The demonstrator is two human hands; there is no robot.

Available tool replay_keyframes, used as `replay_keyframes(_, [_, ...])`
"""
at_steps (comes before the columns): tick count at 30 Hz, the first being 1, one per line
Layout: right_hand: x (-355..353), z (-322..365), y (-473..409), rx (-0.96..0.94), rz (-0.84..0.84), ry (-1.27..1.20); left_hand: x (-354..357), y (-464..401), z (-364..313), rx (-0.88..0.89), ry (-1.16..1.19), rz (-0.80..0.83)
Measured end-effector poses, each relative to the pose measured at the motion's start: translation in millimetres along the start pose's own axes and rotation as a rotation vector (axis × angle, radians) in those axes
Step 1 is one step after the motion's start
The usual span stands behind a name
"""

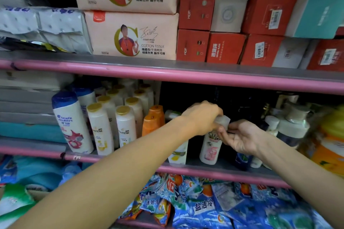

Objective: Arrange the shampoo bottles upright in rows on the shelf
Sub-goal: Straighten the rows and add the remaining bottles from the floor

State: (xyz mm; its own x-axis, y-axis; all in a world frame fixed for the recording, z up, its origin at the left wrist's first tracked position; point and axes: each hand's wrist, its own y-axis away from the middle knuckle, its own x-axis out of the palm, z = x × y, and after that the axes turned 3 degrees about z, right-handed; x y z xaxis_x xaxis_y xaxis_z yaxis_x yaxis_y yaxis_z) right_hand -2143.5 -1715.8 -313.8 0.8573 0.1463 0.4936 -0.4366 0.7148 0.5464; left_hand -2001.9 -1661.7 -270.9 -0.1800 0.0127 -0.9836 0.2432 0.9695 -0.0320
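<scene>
**Clear bottle being set upright at the shelf front**

Far left of the middle shelf [219, 168]: a blue-capped Head & Shoulders bottle [71, 122] upright at the pink front rail, a second one just behind. Probably fronted that way so the label reads from the aisle.

Next along: gold-capped Pantene bottles [99, 128], upright, front to back in at least two files, labels outward. Looks like the finished pattern for the rest of the shelf.

Beside them: two orange bottles [153, 120], one behind the other, touching the Pantene files.

Then the left hand [202, 117], reaching in from the lower left, knuckles up, fingers curled down over the pale cap of a white Clear shampoo bottle [211, 147]. Grip from above, likely to steady the bottle and steer its top. Partly hidden under the forearm: a white bottle with a lemon label [178, 154], upright near the rail.

The Clear bottle itself: close to upright, base at or near the shelf floor, just behind the rail, pink label outward. Contact with the floor not certain.

Right hand [240, 137]: palm up, fingers loosely bent, fingertips against the bottle's shoulder below the cap. More a guiding touch than a full grasp, probably to square the label.

Further right: dark bottles [242, 161] in shadow behind, pale pump bottles [292, 122], and yellow-orange packaging [329, 147] at the edge.

Judgement: left side ordered, middle gap not yet filled.
</scene>
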Motion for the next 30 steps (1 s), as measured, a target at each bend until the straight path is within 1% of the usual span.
replay_keyframes(4, [-4, -4, 5, 0.03, 0.027, -0.05, 3, 6, 0, 0.038, 0.036, -0.004])
replay_keyframes(8, [0, -16, 9, 0.052, 0.053, -0.106, 16, 20, 3, 0.054, 0.044, -0.066])
replay_keyframes(11, [4, -24, 10, 0.054, 0.073, -0.177, 23, 26, 4, 0.079, -0.048, -0.12])
replay_keyframes(14, [9, -27, 12, 0.058, 0.092, -0.207, 27, 29, 6, 0.053, -0.166, -0.156])
replay_keyframes(17, [15, -32, 12, 0.063, 0.113, -0.252, 24, 29, 6, 0.009, -0.194, -0.195])
replay_keyframes(21, [19, -37, 10, 0.069, 0.118, -0.296, 7, 29, 8, -0.024, -0.127, -0.166])
replay_keyframes(26, [22, -42, 8, 0.061, 0.137, -0.365, 1, 28, 8, -0.034, -0.128, -0.121])
replay_keyframes(30, [21, -42, 7, 0.05, 0.151, -0.31, 0, 26, 11, -0.031, -0.112, -0.117])
